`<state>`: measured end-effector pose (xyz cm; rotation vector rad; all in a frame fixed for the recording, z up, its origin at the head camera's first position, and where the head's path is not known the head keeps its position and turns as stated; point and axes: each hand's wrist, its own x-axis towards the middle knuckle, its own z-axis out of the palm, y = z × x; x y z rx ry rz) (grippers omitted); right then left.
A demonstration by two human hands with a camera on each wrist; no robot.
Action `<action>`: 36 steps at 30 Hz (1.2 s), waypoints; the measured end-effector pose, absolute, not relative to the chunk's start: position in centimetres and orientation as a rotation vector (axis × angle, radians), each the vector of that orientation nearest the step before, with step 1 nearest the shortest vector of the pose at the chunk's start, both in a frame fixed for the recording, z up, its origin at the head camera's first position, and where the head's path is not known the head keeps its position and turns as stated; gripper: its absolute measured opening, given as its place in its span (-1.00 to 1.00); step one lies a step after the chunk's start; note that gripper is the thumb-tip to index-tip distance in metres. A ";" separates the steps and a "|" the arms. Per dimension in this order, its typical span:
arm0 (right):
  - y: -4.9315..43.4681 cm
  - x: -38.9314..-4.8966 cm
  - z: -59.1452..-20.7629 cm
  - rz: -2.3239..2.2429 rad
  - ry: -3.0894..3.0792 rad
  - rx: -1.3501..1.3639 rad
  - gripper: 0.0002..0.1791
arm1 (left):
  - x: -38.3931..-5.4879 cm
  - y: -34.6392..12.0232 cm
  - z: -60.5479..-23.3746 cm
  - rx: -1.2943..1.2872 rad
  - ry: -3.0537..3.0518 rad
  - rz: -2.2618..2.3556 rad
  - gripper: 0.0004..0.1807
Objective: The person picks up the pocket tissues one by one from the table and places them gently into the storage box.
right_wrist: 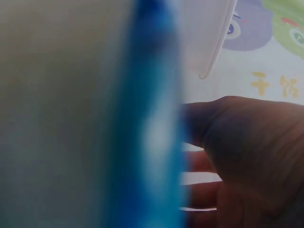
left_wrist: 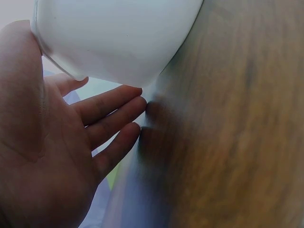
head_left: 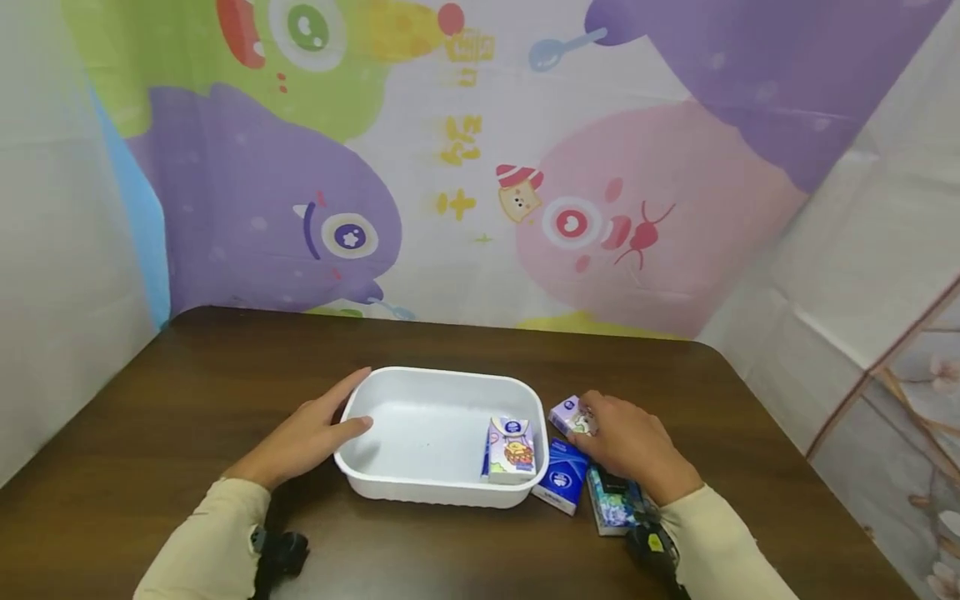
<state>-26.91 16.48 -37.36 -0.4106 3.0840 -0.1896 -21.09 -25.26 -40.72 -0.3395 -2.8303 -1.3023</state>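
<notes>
A white plastic basin point(head_left: 420, 492) stands on the table. My left hand point(head_left: 303, 437) holds its left end, thumb over the rim; in the left wrist view the other fingers extend along the outside. Inside the basin's right end, a purple cartoon tissue pack point(head_left: 512, 450) leans against a mostly hidden blue one. Right of the basin, my right hand point(head_left: 626, 437) pinches a small purple tissue pack point(head_left: 564, 417). Beside that hand lie a blue tissue pack point(head_left: 561, 477), against the basin, and a blue-green patterned pack point(head_left: 611, 504). Blurred blue point(right_wrist: 152, 118) covers much of the right wrist view.
The brown wooden table point(head_left: 420, 550) ends at a cartoon-printed cloth point(head_left: 450, 250) behind. Pale cloth hangs on both sides. Dark camera straps point(head_left: 285, 550) sit at both wrists.
</notes>
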 end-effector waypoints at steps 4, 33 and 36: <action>16.7 -26.6 -37.2 -0.150 3.068 -0.412 -0.29 | -21.4 -25.1 -40.9 -0.356 -2.825 -1.333 -0.17; 16.2 -26.7 -37.8 -0.165 3.042 -0.354 -0.26 | -21.1 -25.5 -40.6 -0.318 -2.834 -1.322 -0.19; 16.4 -26.7 -37.9 -0.163 3.040 -0.341 -0.27 | -21.2 -25.3 -40.5 -0.317 -2.842 -1.319 -0.19</action>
